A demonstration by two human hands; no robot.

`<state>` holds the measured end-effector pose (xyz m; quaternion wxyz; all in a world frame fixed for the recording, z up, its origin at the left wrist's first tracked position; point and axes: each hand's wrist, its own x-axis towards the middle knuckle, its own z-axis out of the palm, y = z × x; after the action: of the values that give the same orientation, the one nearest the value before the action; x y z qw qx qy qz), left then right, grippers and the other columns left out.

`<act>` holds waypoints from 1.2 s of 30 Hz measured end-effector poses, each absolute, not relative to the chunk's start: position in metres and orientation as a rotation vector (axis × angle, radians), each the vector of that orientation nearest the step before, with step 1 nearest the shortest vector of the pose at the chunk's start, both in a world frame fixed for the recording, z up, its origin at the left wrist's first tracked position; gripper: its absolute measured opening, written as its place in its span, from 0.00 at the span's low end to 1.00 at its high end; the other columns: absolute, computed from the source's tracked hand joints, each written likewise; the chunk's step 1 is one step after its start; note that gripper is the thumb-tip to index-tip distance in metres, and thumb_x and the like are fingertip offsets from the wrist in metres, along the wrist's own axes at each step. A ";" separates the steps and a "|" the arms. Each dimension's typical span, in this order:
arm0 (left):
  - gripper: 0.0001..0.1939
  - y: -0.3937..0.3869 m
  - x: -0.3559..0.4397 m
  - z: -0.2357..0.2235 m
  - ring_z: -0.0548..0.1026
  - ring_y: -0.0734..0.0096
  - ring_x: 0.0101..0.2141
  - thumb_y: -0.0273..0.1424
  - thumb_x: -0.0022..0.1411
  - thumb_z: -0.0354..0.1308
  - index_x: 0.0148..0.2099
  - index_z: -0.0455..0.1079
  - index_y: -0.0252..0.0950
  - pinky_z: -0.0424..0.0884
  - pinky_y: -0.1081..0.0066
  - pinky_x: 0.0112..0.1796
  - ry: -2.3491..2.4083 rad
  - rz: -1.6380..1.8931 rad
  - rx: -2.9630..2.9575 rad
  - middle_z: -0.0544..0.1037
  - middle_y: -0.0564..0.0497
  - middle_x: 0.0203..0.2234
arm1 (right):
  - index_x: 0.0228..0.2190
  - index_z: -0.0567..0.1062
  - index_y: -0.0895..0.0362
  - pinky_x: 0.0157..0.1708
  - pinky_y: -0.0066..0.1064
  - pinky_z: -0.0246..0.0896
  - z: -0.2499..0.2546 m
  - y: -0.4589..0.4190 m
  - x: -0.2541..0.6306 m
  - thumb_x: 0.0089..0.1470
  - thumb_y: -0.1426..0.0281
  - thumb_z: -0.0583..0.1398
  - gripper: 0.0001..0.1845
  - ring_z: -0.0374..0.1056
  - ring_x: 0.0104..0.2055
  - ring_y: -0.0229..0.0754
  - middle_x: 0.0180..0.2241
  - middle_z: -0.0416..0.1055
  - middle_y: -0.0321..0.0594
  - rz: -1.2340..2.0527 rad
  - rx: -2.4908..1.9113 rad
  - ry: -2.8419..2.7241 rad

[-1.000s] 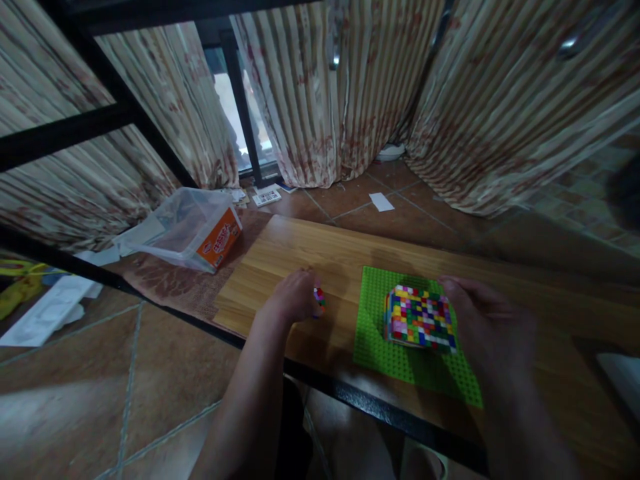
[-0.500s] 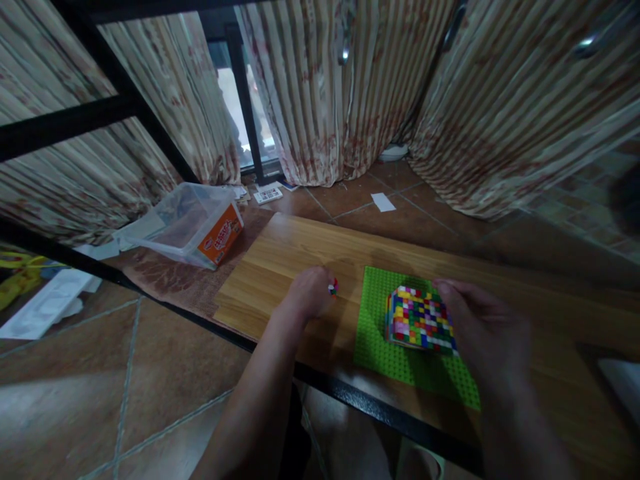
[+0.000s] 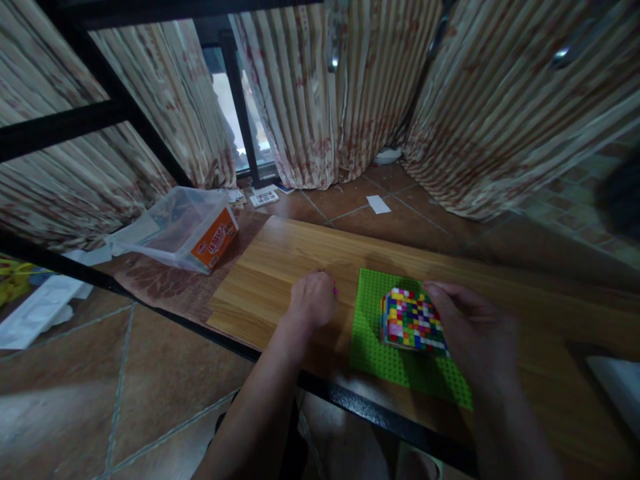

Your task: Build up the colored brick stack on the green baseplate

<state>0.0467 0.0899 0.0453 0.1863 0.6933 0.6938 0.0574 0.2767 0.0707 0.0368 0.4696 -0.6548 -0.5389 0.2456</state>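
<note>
A block of small multicoloured toy bricks stands on a green baseplate on the wooden board. My right hand is over the block's right side, thumb and forefinger pinched together at its far right corner. Whatever lies between those fingertips is hidden. Left of the baseplate, my left hand is closed low over the board, knuckles up. Tiny coloured toy bricks peek out at its right side by the fingertips; most of them are hidden behind the hand.
A clear plastic bin with an orange label stands at the board's left end. The wooden board has a black metal front edge. A dark-rimmed pale object lies at right. Curtains hang behind, with papers on the floor.
My left hand has turned slightly, covering more of the small bricks. My right hand stays pinched at the block's corner. The whole view has shifted a little.
</note>
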 end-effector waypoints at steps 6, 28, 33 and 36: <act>0.12 0.091 0.049 0.045 0.78 0.57 0.46 0.25 0.63 0.52 0.41 0.77 0.34 0.72 0.66 0.47 1.974 0.110 1.973 0.79 0.41 0.43 | 0.32 0.83 0.52 0.42 0.36 0.70 0.041 0.070 0.274 0.54 0.58 0.64 0.12 0.77 0.40 0.47 0.35 0.81 0.36 0.607 -1.599 -1.324; 0.05 0.083 0.087 0.052 0.75 0.71 0.38 0.24 0.64 0.56 0.43 0.69 0.34 0.71 0.70 0.43 0.944 1.087 1.595 0.75 0.51 0.35 | 0.37 0.81 0.51 0.47 0.41 0.63 0.059 0.060 0.251 0.62 0.61 0.60 0.11 0.72 0.44 0.46 0.39 0.79 0.38 0.541 -1.373 -1.728; 0.07 0.082 0.091 0.053 0.75 0.71 0.39 0.25 0.64 0.57 0.45 0.68 0.35 0.71 0.71 0.43 0.955 1.117 1.564 0.74 0.51 0.36 | 0.36 0.81 0.49 0.45 0.38 0.64 0.053 0.060 0.253 0.60 0.62 0.62 0.07 0.72 0.43 0.43 0.38 0.78 0.36 0.606 -1.333 -1.611; 0.07 0.080 0.094 0.054 0.75 0.72 0.38 0.25 0.63 0.58 0.45 0.67 0.35 0.71 0.71 0.41 0.956 1.136 1.513 0.74 0.51 0.35 | 0.36 0.81 0.48 0.43 0.36 0.65 0.051 0.060 0.254 0.60 0.64 0.63 0.06 0.72 0.41 0.42 0.38 0.78 0.35 0.605 -1.283 -1.575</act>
<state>0.0936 0.0799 0.0545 0.4889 0.6226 0.3936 0.4674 0.2541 0.0597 0.0515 0.4890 -0.5281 -0.6480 0.2489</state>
